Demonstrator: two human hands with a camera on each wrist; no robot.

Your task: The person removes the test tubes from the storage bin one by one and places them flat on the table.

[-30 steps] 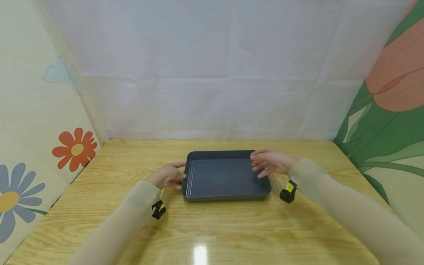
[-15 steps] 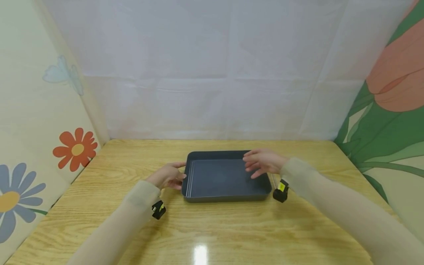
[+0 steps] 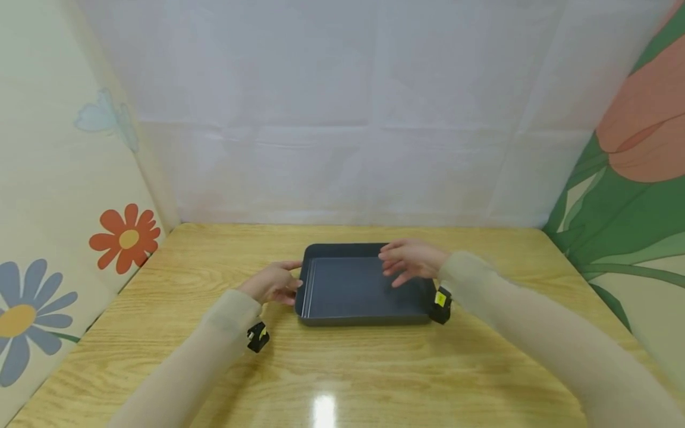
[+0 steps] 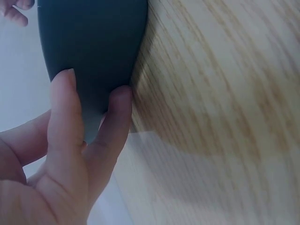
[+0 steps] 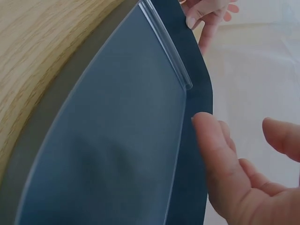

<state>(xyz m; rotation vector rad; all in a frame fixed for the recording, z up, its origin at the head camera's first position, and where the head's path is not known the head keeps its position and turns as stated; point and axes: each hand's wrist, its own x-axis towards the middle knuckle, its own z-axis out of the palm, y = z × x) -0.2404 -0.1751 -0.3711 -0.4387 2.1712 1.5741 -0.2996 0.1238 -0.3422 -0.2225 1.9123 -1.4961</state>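
Observation:
A dark blue-grey rectangular tray lies on the wooden table. Inside it, along the left end, runs a clear glass-like rod with a rounded tip. My left hand is at the tray's left end, its fingertips resting against the outer wall and near the rim. Above the right half of the tray hovers my right hand, fingers spread and loosely bent, nothing between them. Its soft shadow falls on the tray floor in the right wrist view.
Wood-grain table surrounds the tray. A white cloth hangs behind it. Flower-printed panels stand at the left and right. A black wrist camera overlaps the tray's right front corner in the head view.
My right hand has moved left over the tray, away from its right end. The clear strip right of the tray is now hidden by that wrist. My left hand stays put.

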